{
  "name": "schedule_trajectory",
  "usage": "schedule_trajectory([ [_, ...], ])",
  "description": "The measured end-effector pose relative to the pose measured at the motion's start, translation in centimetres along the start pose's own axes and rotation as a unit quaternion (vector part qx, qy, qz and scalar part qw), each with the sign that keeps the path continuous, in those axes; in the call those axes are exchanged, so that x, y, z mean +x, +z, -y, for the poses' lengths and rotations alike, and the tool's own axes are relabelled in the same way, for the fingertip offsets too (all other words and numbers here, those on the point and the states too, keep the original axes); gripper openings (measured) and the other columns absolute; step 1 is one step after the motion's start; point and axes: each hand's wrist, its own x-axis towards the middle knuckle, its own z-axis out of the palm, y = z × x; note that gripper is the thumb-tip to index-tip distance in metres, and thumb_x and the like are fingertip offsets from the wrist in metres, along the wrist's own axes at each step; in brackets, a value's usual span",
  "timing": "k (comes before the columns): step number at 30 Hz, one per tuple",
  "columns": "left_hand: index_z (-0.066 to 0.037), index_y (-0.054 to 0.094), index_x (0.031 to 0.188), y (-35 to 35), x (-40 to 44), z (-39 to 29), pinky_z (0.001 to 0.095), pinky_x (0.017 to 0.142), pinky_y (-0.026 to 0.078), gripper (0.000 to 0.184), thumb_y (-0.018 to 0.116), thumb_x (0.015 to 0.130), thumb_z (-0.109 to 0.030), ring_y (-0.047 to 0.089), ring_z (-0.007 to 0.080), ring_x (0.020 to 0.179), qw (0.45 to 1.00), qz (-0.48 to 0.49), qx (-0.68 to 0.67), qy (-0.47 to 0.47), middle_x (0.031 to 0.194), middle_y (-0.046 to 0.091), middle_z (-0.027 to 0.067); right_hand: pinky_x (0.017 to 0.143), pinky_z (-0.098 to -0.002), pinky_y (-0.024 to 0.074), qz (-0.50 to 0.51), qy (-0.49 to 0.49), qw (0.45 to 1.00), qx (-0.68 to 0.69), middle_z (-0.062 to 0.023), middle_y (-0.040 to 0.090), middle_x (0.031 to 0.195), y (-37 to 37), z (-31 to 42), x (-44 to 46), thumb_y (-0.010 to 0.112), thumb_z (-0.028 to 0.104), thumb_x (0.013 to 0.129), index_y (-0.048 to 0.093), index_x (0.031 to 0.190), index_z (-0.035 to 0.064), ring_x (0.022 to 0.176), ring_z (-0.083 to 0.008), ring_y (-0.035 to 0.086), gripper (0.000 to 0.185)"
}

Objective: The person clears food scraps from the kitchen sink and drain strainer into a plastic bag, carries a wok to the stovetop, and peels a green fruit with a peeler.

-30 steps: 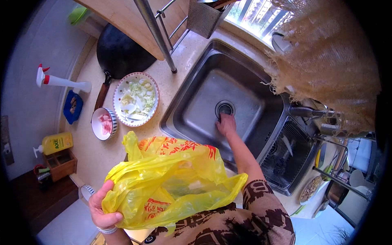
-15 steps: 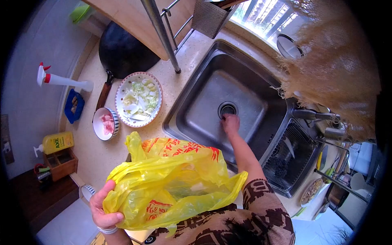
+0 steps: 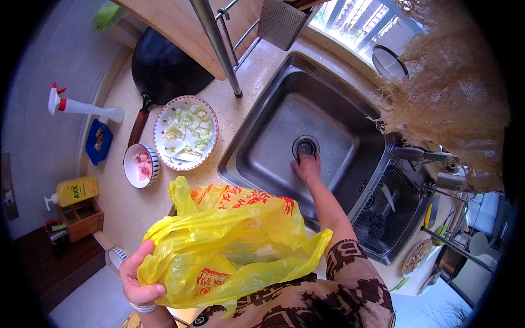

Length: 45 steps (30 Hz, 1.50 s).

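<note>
My left hand point(image 3: 141, 276) is closed on the rim of a yellow plastic bag point(image 3: 180, 257) with red printing. The bag's mouth gapes upward, and some pale bits show inside. Down in the large steel sink point(image 3: 268, 128), my right hand point(image 3: 307, 167) is at the round drain point(image 3: 305, 145). Its fingertips dip at the drain's near edge and are mostly hidden, so whether they grip anything cannot be seen.
Left of the sink are a bowl of chopped cabbage point(image 3: 186, 134), a striped bowl of pink meat point(image 3: 143, 167) and a black wok point(image 3: 164, 71). A faucet point(image 3: 421, 154) and smaller basin point(image 3: 383, 218) lie right. A metal rack post point(image 3: 216, 49) rises behind.
My right hand has shifted slightly at the drain, and its thumb now spreads apart to the left. My left hand and the yellow bag stay about where they were.
</note>
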Motion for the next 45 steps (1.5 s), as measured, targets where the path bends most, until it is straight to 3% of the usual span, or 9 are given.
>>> schedule_trajectory([
  [9, 0.009, 0.043, 0.136, 0.0, -0.2, 0.0, 0.0432, 0.105, 0.038, 0.079, 0.069, 0.061, 0.009, 0.056, 0.0350, 0.118, 1.000, -0.010, 0.001, -0.001, 0.128, 0.053, 0.0306, 0.104, -0.0458, 0.0323, 0.051, 0.037, 0.998, -0.029, -0.0118, 0.068, 0.104, -2.3, 1.1, 0.5, 0.067, 0.039, 0.080, 0.068, 0.103, 0.0130, 0.106, -0.0277, 0.060, 0.034],
  [20, 0.009, 0.042, 0.136, -0.3, -0.4, 0.3, 0.0439, 0.106, 0.038, 0.081, 0.068, 0.060, 0.009, 0.056, 0.0353, 0.119, 1.000, -0.006, 0.005, -0.005, 0.129, 0.052, 0.0303, 0.093, -0.0434, 0.0379, -0.049, -0.005, 0.996, -0.070, -0.0066, 0.068, 0.094, -0.7, -0.3, 0.5, 0.065, 0.019, 0.072, 0.067, 0.088, 0.0145, 0.099, -0.0240, 0.060, 0.017],
  [26, 0.009, 0.042, 0.136, -0.1, -0.5, 0.4, 0.0438, 0.106, 0.038, 0.081, 0.069, 0.060, 0.008, 0.055, 0.0350, 0.119, 1.000, -0.014, -0.002, -0.008, 0.129, 0.052, 0.0297, 0.090, -0.0446, 0.0387, -0.194, -0.021, 0.978, -0.078, -0.0047, 0.064, 0.091, -2.2, -0.9, -0.9, 0.066, 0.019, 0.071, 0.064, 0.087, 0.0140, 0.095, -0.0246, 0.059, 0.017],
  [32, 0.010, 0.043, 0.136, -0.2, -0.3, 0.2, 0.0432, 0.106, 0.038, 0.081, 0.068, 0.059, 0.009, 0.056, 0.0336, 0.118, 1.000, 0.004, -0.011, -0.008, 0.128, 0.054, 0.0287, 0.087, -0.0441, 0.0401, -0.185, -0.084, 0.964, -0.170, -0.0037, 0.063, 0.091, -6.1, -2.3, -5.1, 0.074, 0.020, 0.064, 0.062, 0.088, 0.0143, 0.095, -0.0234, 0.058, 0.028],
  [39, 0.010, 0.044, 0.135, 0.4, -0.1, -0.1, 0.0418, 0.105, 0.040, 0.081, 0.069, 0.058, 0.010, 0.058, 0.0321, 0.116, 0.999, -0.004, -0.025, -0.020, 0.127, 0.056, 0.0269, 0.088, -0.0425, 0.0398, -0.114, -0.075, 0.963, -0.231, -0.0047, 0.061, 0.095, -5.1, -4.1, -8.2, 0.065, 0.023, 0.077, 0.060, 0.091, 0.0135, 0.094, -0.0228, 0.056, 0.018],
  [41, 0.010, 0.044, 0.135, 0.4, -0.2, -0.1, 0.0416, 0.105, 0.040, 0.081, 0.070, 0.058, 0.009, 0.058, 0.0318, 0.117, 1.000, -0.008, -0.018, -0.019, 0.127, 0.056, 0.0268, 0.094, -0.0432, 0.0389, -0.032, 0.096, 0.978, -0.180, -0.0095, 0.055, 0.117, -7.3, -1.3, -8.5, 0.075, 0.032, 0.071, 0.055, 0.113, 0.0110, 0.111, -0.0256, 0.050, 0.051],
  [42, 0.010, 0.044, 0.135, 0.4, -0.2, -0.1, 0.0416, 0.105, 0.040, 0.081, 0.071, 0.058, 0.009, 0.058, 0.0316, 0.117, 1.000, -0.008, -0.015, -0.020, 0.127, 0.056, 0.0268, 0.094, -0.0432, 0.0389, -0.031, 0.096, 0.979, -0.180, -0.0095, 0.055, 0.117, -7.1, -1.3, -8.5, 0.075, 0.032, 0.071, 0.055, 0.113, 0.0110, 0.111, -0.0256, 0.050, 0.051],
  [44, 0.009, 0.044, 0.135, 0.5, -0.1, -0.1, 0.0415, 0.104, 0.040, 0.081, 0.071, 0.058, 0.008, 0.058, 0.0315, 0.117, 1.000, -0.008, -0.011, -0.020, 0.127, 0.055, 0.0268, 0.103, -0.0456, 0.0352, -0.116, 0.203, 0.969, -0.079, -0.0143, 0.043, 0.135, -5.9, -1.6, -8.1, 0.084, 0.034, 0.061, 0.041, 0.133, 0.0073, 0.126, -0.0320, 0.040, 0.088],
  [45, 0.009, 0.044, 0.135, 0.5, -0.1, -0.1, 0.0414, 0.104, 0.041, 0.081, 0.072, 0.058, 0.007, 0.058, 0.0315, 0.116, 1.000, -0.007, -0.009, -0.020, 0.127, 0.055, 0.0267, 0.103, -0.0456, 0.0352, -0.115, 0.202, 0.969, -0.078, -0.0143, 0.043, 0.135, -5.2, -2.0, -7.9, 0.084, 0.034, 0.061, 0.041, 0.133, 0.0073, 0.126, -0.0320, 0.040, 0.088],
])
